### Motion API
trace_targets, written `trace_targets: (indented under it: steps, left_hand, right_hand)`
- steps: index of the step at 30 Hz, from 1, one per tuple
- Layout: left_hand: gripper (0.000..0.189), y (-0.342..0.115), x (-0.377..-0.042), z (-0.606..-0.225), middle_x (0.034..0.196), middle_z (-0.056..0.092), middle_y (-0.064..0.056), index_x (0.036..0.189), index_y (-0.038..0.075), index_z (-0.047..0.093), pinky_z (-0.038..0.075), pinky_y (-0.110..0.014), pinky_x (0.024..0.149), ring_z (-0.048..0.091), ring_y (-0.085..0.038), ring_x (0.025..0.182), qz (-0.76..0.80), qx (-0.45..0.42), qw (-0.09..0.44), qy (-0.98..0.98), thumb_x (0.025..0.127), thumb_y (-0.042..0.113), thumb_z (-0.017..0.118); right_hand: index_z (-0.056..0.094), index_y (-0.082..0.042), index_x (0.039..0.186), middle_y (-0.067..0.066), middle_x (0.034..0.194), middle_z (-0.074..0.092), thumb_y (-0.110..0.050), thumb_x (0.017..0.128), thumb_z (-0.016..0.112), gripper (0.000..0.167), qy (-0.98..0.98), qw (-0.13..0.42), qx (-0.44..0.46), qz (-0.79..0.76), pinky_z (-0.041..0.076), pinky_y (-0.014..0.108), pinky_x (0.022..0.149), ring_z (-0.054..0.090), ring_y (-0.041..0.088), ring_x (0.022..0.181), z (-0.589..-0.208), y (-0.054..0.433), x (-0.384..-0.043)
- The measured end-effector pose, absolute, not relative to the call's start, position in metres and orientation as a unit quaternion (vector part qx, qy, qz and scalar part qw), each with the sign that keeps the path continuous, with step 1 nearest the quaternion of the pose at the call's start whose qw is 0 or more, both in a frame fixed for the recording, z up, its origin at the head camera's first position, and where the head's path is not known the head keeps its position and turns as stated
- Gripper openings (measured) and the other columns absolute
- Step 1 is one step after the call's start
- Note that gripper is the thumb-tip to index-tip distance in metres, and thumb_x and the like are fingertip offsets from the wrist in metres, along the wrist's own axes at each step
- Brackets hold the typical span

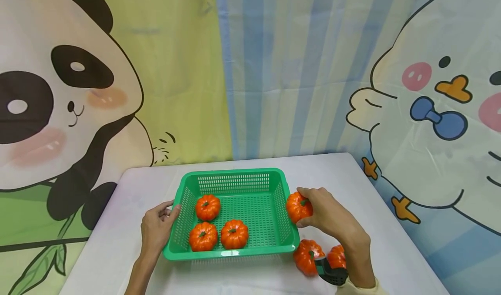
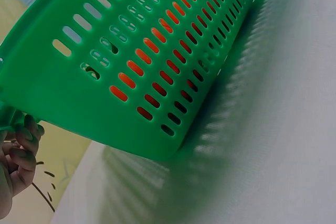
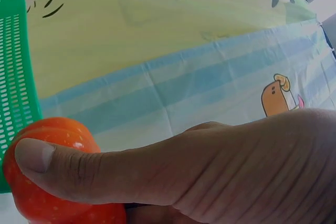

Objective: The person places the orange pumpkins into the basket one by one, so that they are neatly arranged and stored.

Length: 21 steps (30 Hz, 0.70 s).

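My left hand (image 1: 157,226) grips the left rim of a green plastic basket (image 1: 231,170) with slotted walls. In the left wrist view its fingers curl at the basket's edge, and orange shows through the slots. Between the thumb and fingers of my right hand (image 1: 326,211) is a small orange toy pumpkin (image 1: 299,207), at the basket's right rim. The right wrist view shows the thumb pressed across this pumpkin (image 3: 58,129). Inside the basket, toward its left, sit an orange pumpkin at the back (image 1: 208,207) and two in front, one left (image 1: 203,237) and one right (image 1: 234,234).
Two more orange pumpkins lie on the white table (image 1: 250,282) below my right wrist, one at the left (image 1: 307,256) and one at the right (image 1: 336,256). A black wrist device (image 1: 332,272) partly covers them. A cartoon-printed curtain (image 1: 274,69) hangs behind the table.
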<state>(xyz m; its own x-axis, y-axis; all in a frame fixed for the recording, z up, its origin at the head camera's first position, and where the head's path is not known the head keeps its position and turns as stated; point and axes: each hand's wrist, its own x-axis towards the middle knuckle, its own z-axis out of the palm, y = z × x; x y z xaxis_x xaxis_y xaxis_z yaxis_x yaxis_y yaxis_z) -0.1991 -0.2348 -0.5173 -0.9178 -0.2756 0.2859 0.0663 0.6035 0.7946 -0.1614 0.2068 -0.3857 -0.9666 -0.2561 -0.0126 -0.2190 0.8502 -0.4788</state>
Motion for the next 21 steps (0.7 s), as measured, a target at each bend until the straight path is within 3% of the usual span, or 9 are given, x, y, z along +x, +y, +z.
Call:
trace_targets:
  steps: [14,21]
  left_hand:
    - [0.036,-0.234,-0.199,-0.518,0.078,0.075,-0.011,0.126,-0.003,0.079,0.045,-0.025,0.06,0.058,-0.004,0.06,-0.442,0.063,0.196,-0.873,0.103,0.026,0.078]
    - [0.036,-0.234,-0.199,-0.518,0.079,0.075,-0.011,0.126,-0.003,0.079,0.046,-0.024,0.062,0.058,-0.004,0.061,-0.443,0.061,0.195,-0.873,0.103,0.026,0.078]
  right_hand:
    - [0.064,0.001,0.148,0.008,0.125,0.075,-0.013,0.079,0.099,0.078,0.954,0.041,-0.136,-0.265,0.062,0.046,0.1,0.065,0.023,0.111,-0.386,0.194,-0.164]
    - [0.062,0.002,0.151,0.012,0.133,0.072,-0.014,0.081,0.098,0.08,0.953,0.042,-0.139,-0.266,0.061,0.049,0.102,0.062,0.029,0.118,-0.39,0.19,-0.164]
